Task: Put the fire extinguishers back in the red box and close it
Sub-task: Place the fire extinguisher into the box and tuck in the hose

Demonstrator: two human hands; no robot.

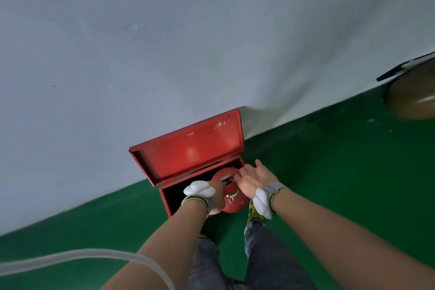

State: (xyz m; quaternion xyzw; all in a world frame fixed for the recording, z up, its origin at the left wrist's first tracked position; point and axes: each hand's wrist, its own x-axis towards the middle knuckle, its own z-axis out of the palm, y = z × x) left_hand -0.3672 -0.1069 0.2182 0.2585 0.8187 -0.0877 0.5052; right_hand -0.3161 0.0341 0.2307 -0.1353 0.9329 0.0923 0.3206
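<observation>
Over the open red box, a fire extinguisher is going in

Nearest, the left hand (215,198) is wrapped around the left side of the fire extinguisher (231,192), grasping its body, while the right hand (253,178) rests on the valve head with fingers loosely curled; I cannot tell if it really grips. The extinguisher stands upright at the front edge of the red box (166,198), partly over the dark inside. Behind, the lid (190,148) leans open against the grey wall (164,42). I judge the step is lowering; next it needs to sink fully inside, then the lid must come down
</observation>
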